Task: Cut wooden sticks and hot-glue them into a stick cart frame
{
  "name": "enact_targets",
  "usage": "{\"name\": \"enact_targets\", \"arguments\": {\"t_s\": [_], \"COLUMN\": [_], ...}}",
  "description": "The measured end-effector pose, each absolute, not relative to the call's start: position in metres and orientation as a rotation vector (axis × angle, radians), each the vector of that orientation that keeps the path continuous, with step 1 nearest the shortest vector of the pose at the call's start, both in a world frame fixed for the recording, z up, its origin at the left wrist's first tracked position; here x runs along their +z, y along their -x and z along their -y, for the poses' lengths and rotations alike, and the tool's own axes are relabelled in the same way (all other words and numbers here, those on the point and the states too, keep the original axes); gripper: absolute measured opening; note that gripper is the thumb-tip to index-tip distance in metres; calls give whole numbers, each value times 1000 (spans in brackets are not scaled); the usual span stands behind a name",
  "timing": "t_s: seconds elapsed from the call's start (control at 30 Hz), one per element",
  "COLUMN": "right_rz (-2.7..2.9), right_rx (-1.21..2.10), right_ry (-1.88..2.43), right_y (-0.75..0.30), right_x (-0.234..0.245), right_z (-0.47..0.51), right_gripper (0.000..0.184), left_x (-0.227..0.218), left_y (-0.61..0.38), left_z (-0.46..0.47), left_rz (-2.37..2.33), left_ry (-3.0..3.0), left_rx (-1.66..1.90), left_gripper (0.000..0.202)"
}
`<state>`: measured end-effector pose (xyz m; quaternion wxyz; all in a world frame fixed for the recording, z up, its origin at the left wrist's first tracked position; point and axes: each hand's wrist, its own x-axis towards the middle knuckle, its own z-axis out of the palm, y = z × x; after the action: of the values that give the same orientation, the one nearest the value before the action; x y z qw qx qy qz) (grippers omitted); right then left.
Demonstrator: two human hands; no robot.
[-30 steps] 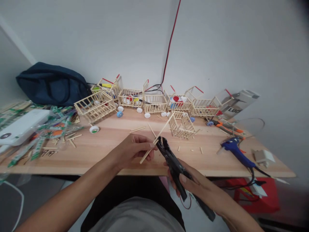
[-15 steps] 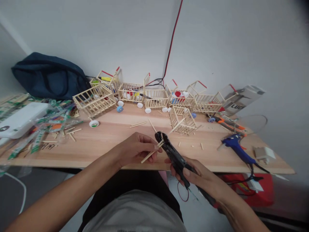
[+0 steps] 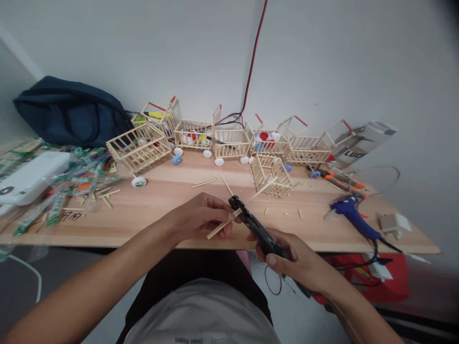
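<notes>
My left hand (image 3: pixel 204 217) is closed on thin wooden sticks (image 3: pixel 217 231), pinched between thumb and fingers above the table's front part. My right hand (image 3: pixel 292 258) grips black hand pliers (image 3: pixel 263 235) by their handles, which are squeezed close together. The jaws of the pliers meet the sticks just beyond my left fingertips, and a length of stick slants up past them to the right. Behind the pliers, a small cart frame (image 3: pixel 271 176) made of wooden sticks rests on the table.
Several stick-built carts (image 3: pixel 232 144) with bottle-cap wheels line the wall. A blue glue gun (image 3: pixel 353 220) and orange-handled pliers (image 3: pixel 340 181) lie to the right. At left are a blue bag (image 3: pixel 71 112), a white case (image 3: pixel 36 177) and plastic wrappers. Loose stick pieces (image 3: pixel 205 182) dot the table (image 3: pixel 172 191).
The handles of the black pliers have come closer together in my right hand. My left hand keeps its pinch on the sticks, nearly in place. The view has shifted slightly.
</notes>
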<state>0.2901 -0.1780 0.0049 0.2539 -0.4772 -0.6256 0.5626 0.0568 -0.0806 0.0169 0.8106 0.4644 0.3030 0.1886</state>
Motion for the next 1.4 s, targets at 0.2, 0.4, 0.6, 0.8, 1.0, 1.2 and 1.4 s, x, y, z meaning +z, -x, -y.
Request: {"name": "enact_targets", "arguments": {"t_s": [0.2, 0.4, 0.6, 0.8, 1.0, 1.2, 1.4], "right_rz": [1740, 1740, 1872, 2021, 2091, 2124, 2186], "right_rx": [1583, 1587, 1329, 1123, 1002, 878, 780], "right_ry": [1248, 1274, 1412, 1458, 1519, 1696, 1815], "right_y": [-293, -292, -291, -287, -279, -267, -257], "right_x": [7, 7, 4, 8, 17, 20, 14], "right_z": [179, 180, 179, 177, 171, 156, 141], "right_gripper": [48, 53, 35, 23, 25, 34, 35], "left_x": [20, 20, 20, 21, 15, -1, -17], "left_y": [-56, -56, -56, -58, -56, -50, -40], "left_z": [82, 84, 83, 82, 75, 61, 52], "left_rz": [-665, -670, -704, -748, -739, -740, -694], "left_ry": [-1008, -1015, -1036, -1069, -1129, -1172, -1087], "left_rx": [403, 409, 394, 408, 460, 535, 565], "left_gripper": [15, 14, 17, 17, 18, 20, 27]}}
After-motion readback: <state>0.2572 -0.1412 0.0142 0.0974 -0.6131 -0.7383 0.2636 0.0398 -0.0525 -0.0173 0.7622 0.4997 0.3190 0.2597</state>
